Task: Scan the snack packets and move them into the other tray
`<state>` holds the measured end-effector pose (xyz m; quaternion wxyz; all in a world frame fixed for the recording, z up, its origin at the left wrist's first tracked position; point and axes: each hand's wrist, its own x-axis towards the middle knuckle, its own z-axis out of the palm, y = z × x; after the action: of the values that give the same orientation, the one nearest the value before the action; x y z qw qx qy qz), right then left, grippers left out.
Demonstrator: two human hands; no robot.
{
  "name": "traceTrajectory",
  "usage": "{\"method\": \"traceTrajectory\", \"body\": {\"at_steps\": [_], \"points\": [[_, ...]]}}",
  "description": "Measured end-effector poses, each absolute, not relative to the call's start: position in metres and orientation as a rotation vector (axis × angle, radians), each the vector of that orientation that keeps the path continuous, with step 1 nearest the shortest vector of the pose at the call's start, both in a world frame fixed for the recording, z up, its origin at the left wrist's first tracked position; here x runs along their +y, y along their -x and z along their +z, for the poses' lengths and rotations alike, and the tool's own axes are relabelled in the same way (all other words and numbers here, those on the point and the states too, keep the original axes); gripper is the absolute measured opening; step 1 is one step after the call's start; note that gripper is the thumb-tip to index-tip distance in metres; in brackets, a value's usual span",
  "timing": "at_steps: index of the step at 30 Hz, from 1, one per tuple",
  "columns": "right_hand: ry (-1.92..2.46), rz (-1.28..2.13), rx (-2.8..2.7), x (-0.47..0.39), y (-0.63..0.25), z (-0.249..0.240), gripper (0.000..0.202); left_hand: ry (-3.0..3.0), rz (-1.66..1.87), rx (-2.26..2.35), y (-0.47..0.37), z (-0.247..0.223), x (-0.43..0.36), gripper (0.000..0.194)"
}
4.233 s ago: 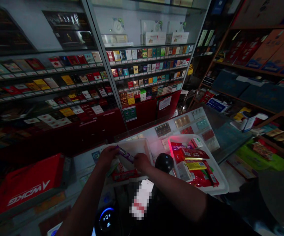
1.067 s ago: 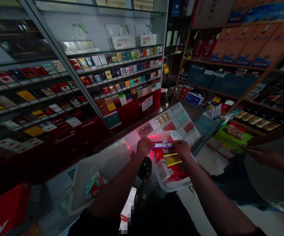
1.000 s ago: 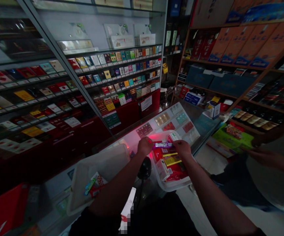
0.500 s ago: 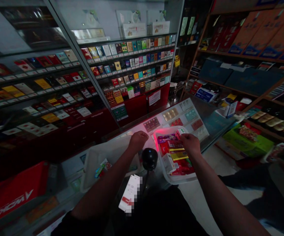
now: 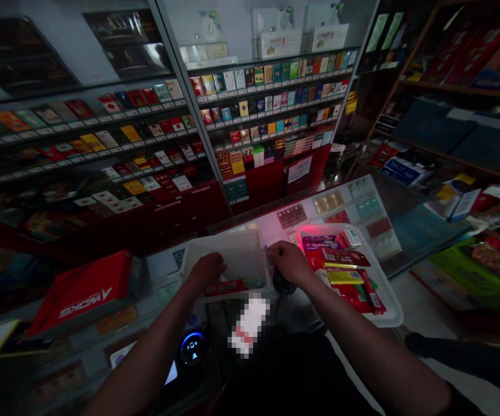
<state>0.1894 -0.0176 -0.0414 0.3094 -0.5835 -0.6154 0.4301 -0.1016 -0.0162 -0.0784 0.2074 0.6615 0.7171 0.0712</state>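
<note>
My left hand is over the left white plastic bin, its fingers curled together. Whatever they may hold is hidden. Below it in the bin lie a red packet and a small green one. My right hand is closed at the bin's right edge, fingers pinched around something small I cannot make out. Partly covered by that hand is a black scanner on a stand. To its right sits another white bin, full of packets and small boxes, with red light on its far left corner.
A phone, pixelated, lies in front of the bins. Nearby are a round device with a lit blue ring and a red box on the glass counter. Shelves of small packs stand behind. A person's dark-clothed leg shows at right.
My right hand has moved from the right bin to the left bin's right edge. My left hand is now lower over the left bin. The view has turned left.
</note>
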Motion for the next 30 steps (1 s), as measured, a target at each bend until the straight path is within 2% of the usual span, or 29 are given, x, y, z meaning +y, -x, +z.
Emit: {"method": "traceTrajectory", "body": {"at_steps": [4,10,17,25,30], "points": [[1.469,1.188,-2.144,-0.02,-0.132,-0.06,0.015,-1.883,-0.021,1.968,0.122,-0.095,-0.035,0.011],[1.58,1.066,-2.629,-0.015,-0.079,-0.096,0.022,-1.825,-0.005,1.893,0.13,-0.107,-0.054,0.008],[1.6,0.99,-2.718,-0.012,-0.069,-0.118,0.024,-1.84,-0.161,1.868,0.135,-0.117,-0.055,0.008],[1.625,0.987,-2.754,-0.014,-0.064,-0.12,0.028,-1.863,-0.24,1.667,0.148,-0.095,-0.047,0.011],[1.629,0.977,-2.675,-0.008,-0.072,-0.11,0.03,-1.701,0.063,1.728,0.158,-0.078,-0.045,0.016]]}}
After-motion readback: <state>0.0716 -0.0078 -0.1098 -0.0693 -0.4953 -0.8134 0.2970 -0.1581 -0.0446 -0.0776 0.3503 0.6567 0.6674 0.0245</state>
